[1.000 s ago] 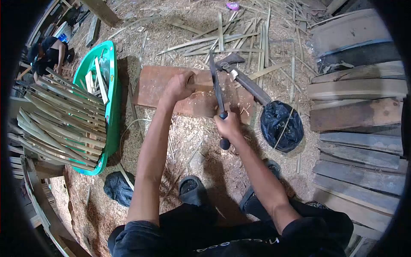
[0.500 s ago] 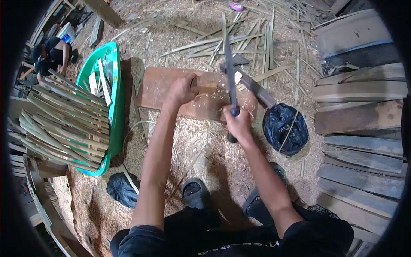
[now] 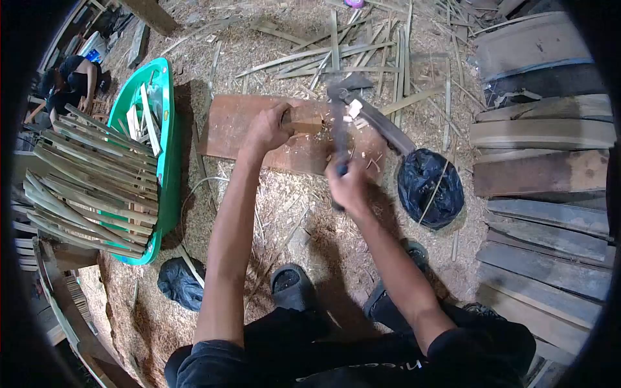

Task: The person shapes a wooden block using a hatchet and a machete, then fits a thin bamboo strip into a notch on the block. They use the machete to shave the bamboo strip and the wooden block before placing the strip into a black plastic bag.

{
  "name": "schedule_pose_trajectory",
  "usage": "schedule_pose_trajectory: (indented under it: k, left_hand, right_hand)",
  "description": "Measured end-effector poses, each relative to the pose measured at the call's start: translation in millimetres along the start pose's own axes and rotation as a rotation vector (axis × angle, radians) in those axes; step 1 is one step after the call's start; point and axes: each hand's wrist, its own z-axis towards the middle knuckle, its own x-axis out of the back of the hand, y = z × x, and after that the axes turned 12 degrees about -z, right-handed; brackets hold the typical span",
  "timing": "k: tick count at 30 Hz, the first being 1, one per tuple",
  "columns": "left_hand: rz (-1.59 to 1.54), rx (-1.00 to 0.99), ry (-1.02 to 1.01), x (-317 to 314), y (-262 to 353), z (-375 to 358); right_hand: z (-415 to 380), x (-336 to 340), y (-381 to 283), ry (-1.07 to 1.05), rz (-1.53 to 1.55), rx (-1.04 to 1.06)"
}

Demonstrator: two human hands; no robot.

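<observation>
A reddish-brown board (image 3: 226, 129) lies flat on the ground, with pale chips on its right part. My left hand (image 3: 268, 129) is closed around a small wooden block (image 3: 305, 123) over the board. In my right hand (image 3: 349, 187), the fingers are wrapped round the dark handle of a long blade (image 3: 340, 126), which is smeared by motion. The blade points away from me, just right of the block's end. Beyond it, a tool with a dark head and a wooden handle (image 3: 385, 129) lies across the board's right end.
A green tub (image 3: 167, 161) at the left bears curved wooden strips (image 3: 97, 187). A black bag-lined container (image 3: 430, 187) stands right of the board. Thin strips (image 3: 310, 61) litter the ground ahead. Planks (image 3: 543, 134) line the right side. Another person (image 3: 74, 81) crouches at the far left.
The blade in my right hand has swung lower and blurred beside the block. More of the block shows beyond my left hand. The whole view has shifted slightly.
</observation>
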Motion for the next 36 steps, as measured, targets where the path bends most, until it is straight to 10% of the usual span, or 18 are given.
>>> schedule_pose_trajectory:
  k: [10, 14, 19, 24, 27, 31, 36]
  left_hand:
    - [0.015, 0.137, -0.094, 9.2, 0.2, 3.9]
    - [0.067, 0.092, -0.078, 10.5, 0.0, 4.9]
    - [0.051, 0.132, -0.093, 12.4, -0.3, 4.3]
    - [0.020, 0.214, -0.132, 13.8, 4.0, 3.9]
    - [0.028, 0.141, -0.069, 12.7, 2.7, 3.9]
    - [0.034, 0.183, -0.098, 12.4, 5.7, 0.2]
    - [0.010, 0.128, -0.099, 14.9, 0.8, 4.6]
  right_hand:
    - [6.3, 13.6, -13.7, 0.069, 0.294, 0.159]
    - [0.8, 2.6, 7.1, -0.237, 0.064, -0.151]
    - [7.0, 27.2, -32.0, 0.033, 0.493, 0.064]
    - [-4.5, -9.2, 15.5, -0.020, -0.163, 0.123]
    - [-5.0, 23.9, -28.3, -0.238, 0.188, -0.121]
    - [-3.0, 15.5, -25.4, 0.091, 0.229, 0.213]
    - [-4.3, 14.4, -12.6, -0.134, 0.033, 0.018]
